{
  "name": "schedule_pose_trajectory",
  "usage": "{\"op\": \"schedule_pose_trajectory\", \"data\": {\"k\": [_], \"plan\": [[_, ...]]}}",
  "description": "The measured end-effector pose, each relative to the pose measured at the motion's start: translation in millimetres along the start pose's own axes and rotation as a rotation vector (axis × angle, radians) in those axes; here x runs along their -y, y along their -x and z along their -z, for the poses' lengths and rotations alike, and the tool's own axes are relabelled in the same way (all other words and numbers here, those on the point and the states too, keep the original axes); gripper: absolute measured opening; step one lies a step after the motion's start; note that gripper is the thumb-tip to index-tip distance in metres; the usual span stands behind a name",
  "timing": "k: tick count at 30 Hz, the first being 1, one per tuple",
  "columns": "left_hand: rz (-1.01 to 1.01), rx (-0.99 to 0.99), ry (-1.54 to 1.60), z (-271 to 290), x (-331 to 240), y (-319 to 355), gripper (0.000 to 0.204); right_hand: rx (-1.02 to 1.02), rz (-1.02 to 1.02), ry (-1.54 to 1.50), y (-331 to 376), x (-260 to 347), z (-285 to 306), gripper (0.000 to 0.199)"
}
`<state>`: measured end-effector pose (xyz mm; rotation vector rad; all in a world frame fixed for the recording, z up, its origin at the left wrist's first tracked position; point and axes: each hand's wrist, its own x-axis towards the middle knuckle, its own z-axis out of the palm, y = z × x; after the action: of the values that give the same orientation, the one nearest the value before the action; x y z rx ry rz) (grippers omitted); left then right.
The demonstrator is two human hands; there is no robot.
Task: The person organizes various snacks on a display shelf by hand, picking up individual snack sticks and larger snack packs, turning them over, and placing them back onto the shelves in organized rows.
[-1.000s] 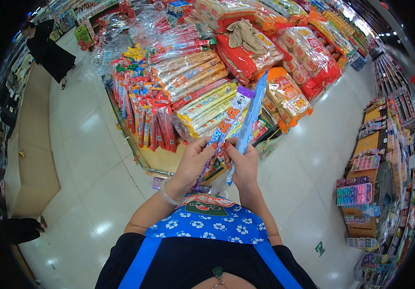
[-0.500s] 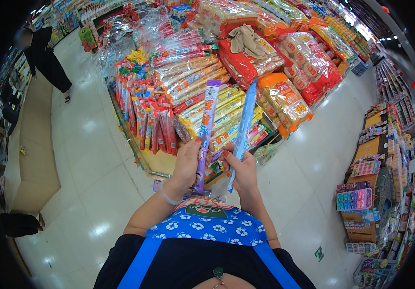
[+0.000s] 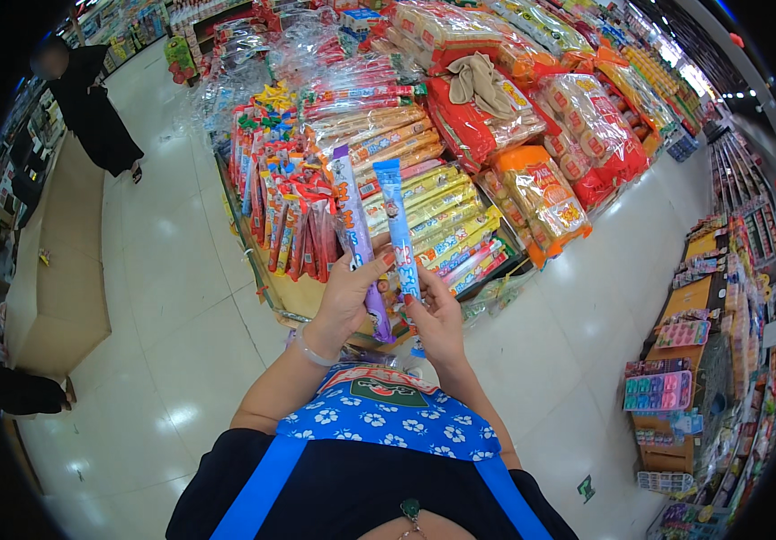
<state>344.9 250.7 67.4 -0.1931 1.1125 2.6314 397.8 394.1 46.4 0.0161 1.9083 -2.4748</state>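
Note:
In front of my apron, my left hand [image 3: 349, 292] is closed around a long purple stick-shaped packet [image 3: 352, 211], gripping its lower half. My right hand [image 3: 435, 322] holds a similar light blue packet [image 3: 394, 211] near its bottom end. Both packets stand nearly upright side by side, tops leaning a little left. Beyond them lie rows of yellow stick packets [image 3: 442, 216] and orange ones [image 3: 388, 142] on the display. Bundles of red stick packets [image 3: 316, 236] stand at its left side.
Large red bags [image 3: 586, 135] and an orange bag [image 3: 541, 193] fill the display's right side, with a beige glove [image 3: 478, 85] on top. A person in black [image 3: 91, 108] stands beyond the beige counter [image 3: 68, 261] at left. Stocked shelves [image 3: 676, 387] line the right.
Both packets have shifted left and closer together. The blue one has swung from leaning right to leaning left, turning its printed face toward me.

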Motion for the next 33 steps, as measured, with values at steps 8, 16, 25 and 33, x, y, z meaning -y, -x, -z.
{"op": "schedule_pose_trajectory", "data": {"k": [8,16,25,33], "plan": [[0.077,0.054,-0.055,23,6,-8,0.036,0.069,0.003,-0.081,-1,-6,-2,0.049],[0.134,0.080,0.035,39,13,-19,0.044,0.061,-0.096,-0.218,2,-10,1,0.050],[0.032,0.000,0.110,45,15,-23,0.030,0.081,-0.171,-0.142,7,-12,10,0.060],[-0.277,-0.159,-0.795,58,-26,-12,0.046,-0.246,0.412,0.916,22,56,33,0.028]]}}
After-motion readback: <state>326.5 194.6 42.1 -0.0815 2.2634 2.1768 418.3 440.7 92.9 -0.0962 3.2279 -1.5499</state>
